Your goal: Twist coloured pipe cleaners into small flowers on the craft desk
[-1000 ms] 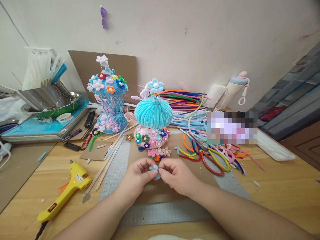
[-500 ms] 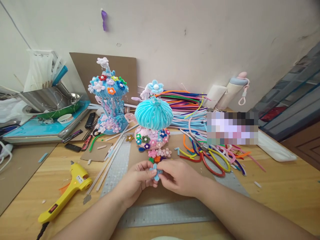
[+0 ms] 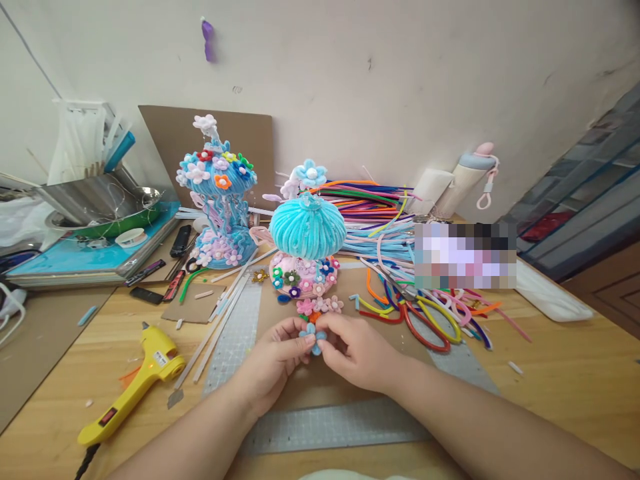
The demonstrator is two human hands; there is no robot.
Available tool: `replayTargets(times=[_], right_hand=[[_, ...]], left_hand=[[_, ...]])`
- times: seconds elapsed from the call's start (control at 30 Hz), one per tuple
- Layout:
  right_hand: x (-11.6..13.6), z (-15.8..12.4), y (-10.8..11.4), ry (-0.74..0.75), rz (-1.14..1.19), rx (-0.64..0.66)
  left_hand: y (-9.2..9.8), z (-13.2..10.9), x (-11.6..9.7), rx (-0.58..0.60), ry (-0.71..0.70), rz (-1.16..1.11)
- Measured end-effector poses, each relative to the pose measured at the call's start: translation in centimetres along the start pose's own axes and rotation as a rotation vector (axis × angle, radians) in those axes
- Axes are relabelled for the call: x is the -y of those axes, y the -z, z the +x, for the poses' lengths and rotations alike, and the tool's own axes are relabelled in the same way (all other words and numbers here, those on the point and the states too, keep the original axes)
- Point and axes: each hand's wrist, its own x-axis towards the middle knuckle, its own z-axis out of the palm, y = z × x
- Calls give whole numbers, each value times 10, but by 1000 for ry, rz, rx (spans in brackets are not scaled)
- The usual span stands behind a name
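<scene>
A small light-blue flower (image 3: 314, 339) of fuzzy stems is pinched between both hands. My left hand (image 3: 280, 357) grips its left side, thumb on top. On its right side the fingers of my right hand (image 3: 353, 350) are closed. Pink and orange flowers (image 3: 320, 307) lie just beyond my fingertips on brown cardboard (image 3: 310, 393). Behind them stands a turquoise domed ornament (image 3: 307, 228) above a pink base (image 3: 303, 277) dotted with small flowers. A taller blue ornament (image 3: 220, 175) covered with flowers stands to its left.
A yellow glue gun (image 3: 133, 390) lies at the left. Red and yellow scissors (image 3: 427, 323) rest at the right among coloured stems (image 3: 375, 243). A grey cutting mat (image 3: 340, 427) lies under the cardboard. A metal bowl (image 3: 95, 197) stands back left, a bottle (image 3: 463, 180) back right.
The light-blue flower has turned and moved up slightly, showing more of its petals between my fingers. Both hands remain around it, with the right fingers shifted a little.
</scene>
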Motion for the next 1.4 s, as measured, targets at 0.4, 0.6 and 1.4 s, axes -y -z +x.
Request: replayTargets(times=[0.4, 0.6, 1.4], right_hand=[[-2, 1, -9, -129, 153, 4], [2, 2, -4, -140, 146, 19], [-1, 2, -1, -52, 220, -13]], left_hand=[[-1, 0, 0, -53, -30, 144], [0, 3, -1, -87, -115, 376], [-2, 1, -5, -26, -44, 125]])
